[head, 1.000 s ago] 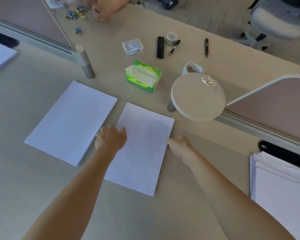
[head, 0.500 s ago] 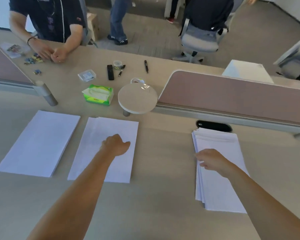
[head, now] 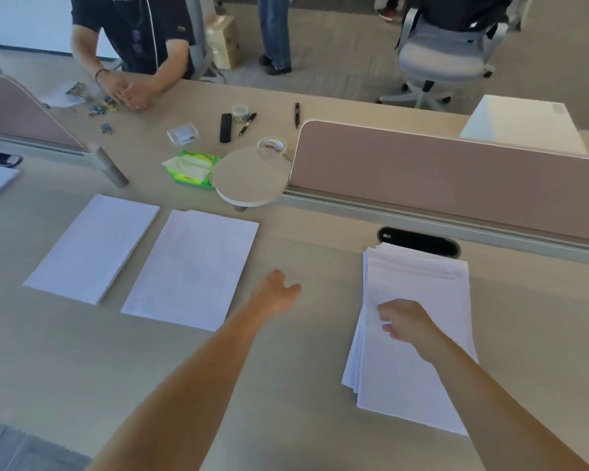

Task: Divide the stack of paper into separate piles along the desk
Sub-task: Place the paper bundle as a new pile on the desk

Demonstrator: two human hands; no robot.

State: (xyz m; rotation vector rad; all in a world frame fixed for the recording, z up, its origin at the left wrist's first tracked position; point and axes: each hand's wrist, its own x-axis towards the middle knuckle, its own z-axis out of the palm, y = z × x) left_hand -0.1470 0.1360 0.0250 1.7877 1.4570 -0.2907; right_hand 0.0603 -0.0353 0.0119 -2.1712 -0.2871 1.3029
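White paper stack [head: 415,280] lies at the right of the beige wooden surface [head: 303,351], its far edge at a black oval cable port [head: 419,241]. Right hand [head: 403,319] is over its top sheet, fingers curled; whether a sheet is pinched cannot be determined. Left hand [head: 276,292], fingers relaxed and thumb spread, hovers above bare surface beside a flat white paper pile [head: 191,266].

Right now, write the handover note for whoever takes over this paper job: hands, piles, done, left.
Left hand open, over bare desk between the second pile and the stack, holding nothing.
Right hand rests on the fanned stack at the right; grip unclear.
Done: first pile and second pile laid side by side, left.
Left: divide the stack into more piles along the desk.
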